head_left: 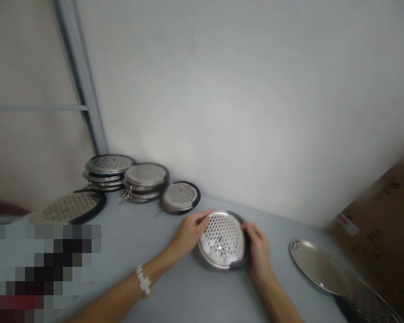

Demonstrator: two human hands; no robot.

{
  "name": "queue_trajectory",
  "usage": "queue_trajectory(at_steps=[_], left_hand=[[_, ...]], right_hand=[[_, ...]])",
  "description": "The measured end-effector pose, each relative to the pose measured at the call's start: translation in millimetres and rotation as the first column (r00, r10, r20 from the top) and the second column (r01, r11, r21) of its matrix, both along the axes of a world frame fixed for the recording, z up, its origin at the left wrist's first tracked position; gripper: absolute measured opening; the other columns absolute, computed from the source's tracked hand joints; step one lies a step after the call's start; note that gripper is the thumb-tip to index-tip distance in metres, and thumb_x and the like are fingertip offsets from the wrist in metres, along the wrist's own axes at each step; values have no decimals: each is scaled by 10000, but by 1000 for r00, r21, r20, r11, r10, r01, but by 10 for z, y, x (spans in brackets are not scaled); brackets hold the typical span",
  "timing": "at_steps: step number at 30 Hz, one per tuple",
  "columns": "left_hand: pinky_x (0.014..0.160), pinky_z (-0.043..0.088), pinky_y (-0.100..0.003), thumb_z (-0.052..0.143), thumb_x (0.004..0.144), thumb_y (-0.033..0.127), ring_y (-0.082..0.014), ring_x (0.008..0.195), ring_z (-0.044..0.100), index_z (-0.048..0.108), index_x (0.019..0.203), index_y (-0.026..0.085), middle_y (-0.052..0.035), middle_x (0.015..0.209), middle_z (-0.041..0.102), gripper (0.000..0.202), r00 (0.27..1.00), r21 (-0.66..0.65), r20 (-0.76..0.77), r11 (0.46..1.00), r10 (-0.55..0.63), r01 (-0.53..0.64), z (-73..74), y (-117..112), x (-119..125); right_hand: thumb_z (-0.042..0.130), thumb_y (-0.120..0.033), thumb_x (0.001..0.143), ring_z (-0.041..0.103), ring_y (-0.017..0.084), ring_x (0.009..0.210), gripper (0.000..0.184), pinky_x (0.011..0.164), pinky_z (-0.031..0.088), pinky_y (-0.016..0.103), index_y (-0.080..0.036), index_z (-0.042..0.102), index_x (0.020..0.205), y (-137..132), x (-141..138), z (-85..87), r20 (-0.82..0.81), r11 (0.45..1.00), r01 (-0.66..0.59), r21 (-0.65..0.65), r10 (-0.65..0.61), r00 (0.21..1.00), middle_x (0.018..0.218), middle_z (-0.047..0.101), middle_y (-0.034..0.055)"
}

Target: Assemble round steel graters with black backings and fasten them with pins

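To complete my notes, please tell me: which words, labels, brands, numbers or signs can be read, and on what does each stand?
Nothing can be read with certainty.
Dark print on the cardboard box: too blurred to read.
White and red label on it: too small and blurred.
Held perforated disc: no readable text.

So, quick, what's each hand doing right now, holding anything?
Left hand: closed on the perforated metal disc, at its left edge.
Right hand: closed on the same disc, at its dark rim.
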State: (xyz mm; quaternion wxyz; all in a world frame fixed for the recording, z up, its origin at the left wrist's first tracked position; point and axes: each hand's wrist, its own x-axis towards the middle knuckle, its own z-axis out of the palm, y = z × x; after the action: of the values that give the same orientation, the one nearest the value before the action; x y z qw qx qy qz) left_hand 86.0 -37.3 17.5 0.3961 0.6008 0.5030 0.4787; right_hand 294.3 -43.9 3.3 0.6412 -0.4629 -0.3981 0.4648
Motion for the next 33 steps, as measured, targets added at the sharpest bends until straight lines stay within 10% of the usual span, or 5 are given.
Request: queue_trajectory(at_steps=[21,27,33], left_hand=[[1036,458,-409,534,927,456,-267,1124,612,650,1227,155,-131,1219,648,441,971,115,-238,993,15,13,15,-162,98],[1089,437,-446,911,557,434,-319,1267,517,485,1387,236,-131,1451,401,953,891,160,-414,948,-188,275,3,-239,123],[985,494,-378,638,848,136,-242,1133,607,423,1342,252,-95,1320,525,551,768,152,-636,966,-67,211,16,-219,84]], right_hand=[[661,-523,784,642,229,781,308,720,514,337,-241,569,701,54,14,-87,-98,983,-155,-98,145,985,761,690,-4],[667,-458,784,655,242,730,247,692,531,379,-222,611,736,149,143,-185,-232,975,-126,-180,83,969,710,691,18],[678,-467,795,627,210,763,238,660,519,322,-233,636,806,82,159,-52,-247,964,-206,-170,161,956,847,698,15]])
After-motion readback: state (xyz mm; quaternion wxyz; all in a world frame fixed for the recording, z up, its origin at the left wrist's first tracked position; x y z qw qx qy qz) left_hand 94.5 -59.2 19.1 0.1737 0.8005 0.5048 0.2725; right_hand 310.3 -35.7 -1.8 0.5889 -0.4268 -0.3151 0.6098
